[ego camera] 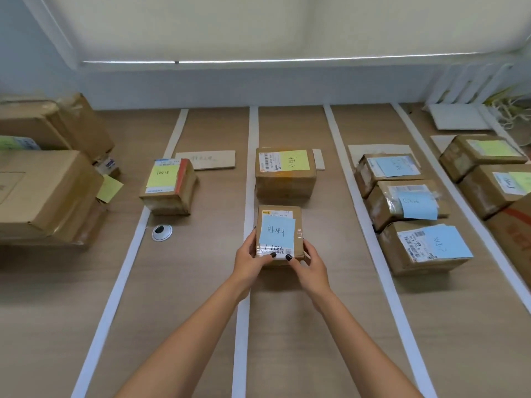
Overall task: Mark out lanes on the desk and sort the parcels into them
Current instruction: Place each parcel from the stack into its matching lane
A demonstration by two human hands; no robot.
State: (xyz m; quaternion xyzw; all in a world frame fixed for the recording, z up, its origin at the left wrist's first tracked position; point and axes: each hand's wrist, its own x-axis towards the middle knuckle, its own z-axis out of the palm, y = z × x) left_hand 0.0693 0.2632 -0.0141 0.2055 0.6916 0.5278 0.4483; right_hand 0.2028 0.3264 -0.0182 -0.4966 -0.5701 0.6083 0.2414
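I see both hands on a small cardboard parcel (279,232) with a blue sticky note, sitting in the middle lane of the surface (330,326): the left hand (249,261) grips its near left corner, the right hand (309,264) its near right corner, thumbs on top. Toward the far edge in the same lane lies a parcel with a yellow note (285,172). White tape strips (242,311) bound the lanes. The lane to the left holds one yellow-noted parcel (169,186) and a round cable grommet (162,232). To the right, three blue-noted parcels (411,208) lie in a row; more boxes (488,173) beyond are cut off at the right edge. Stacked cartons (46,191) crowd the left edge. The handwriting on the notes I cannot read.
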